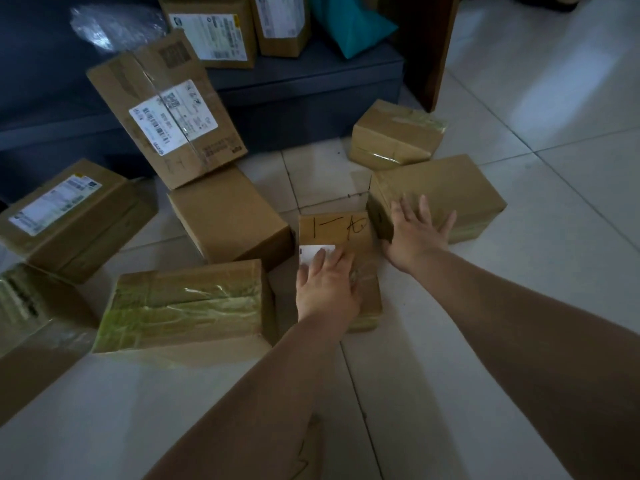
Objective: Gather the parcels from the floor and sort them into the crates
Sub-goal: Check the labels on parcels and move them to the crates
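partly, the left hand (325, 285) covers the small parcel (341, 237)'s white label (313, 252).

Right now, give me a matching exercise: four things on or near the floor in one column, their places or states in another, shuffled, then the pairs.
Things:
1. Left hand
2. Right hand
3. Tilted labelled box
4. Teal bag

States:
A. Leans against the dark platform
B. Rests on the small marked parcel
C. Lies up on the platform
D. Fingers spread over the plain box

Pairs: 1-B, 2-D, 3-A, 4-C
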The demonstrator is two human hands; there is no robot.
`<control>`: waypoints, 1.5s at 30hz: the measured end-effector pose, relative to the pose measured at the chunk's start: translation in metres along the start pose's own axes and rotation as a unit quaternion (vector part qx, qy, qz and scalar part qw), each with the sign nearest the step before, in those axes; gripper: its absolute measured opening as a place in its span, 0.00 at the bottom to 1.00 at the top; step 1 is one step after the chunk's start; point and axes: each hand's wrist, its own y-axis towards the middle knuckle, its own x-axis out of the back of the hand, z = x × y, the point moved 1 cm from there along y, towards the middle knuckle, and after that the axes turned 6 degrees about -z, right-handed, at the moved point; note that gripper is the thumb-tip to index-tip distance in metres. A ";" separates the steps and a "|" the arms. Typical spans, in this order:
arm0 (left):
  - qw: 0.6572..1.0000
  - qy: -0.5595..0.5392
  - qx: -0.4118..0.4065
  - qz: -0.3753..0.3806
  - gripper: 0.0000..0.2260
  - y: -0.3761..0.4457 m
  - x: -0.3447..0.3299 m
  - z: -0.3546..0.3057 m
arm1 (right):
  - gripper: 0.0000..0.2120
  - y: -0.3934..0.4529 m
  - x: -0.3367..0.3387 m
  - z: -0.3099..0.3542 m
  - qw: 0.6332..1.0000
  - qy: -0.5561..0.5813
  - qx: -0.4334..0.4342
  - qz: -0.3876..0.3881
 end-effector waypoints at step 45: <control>0.972 -0.230 -0.034 -0.037 0.17 -0.028 -0.012 -0.094 | 0.26 -0.089 -0.011 -0.074 0.709 0.670 -0.199 0.095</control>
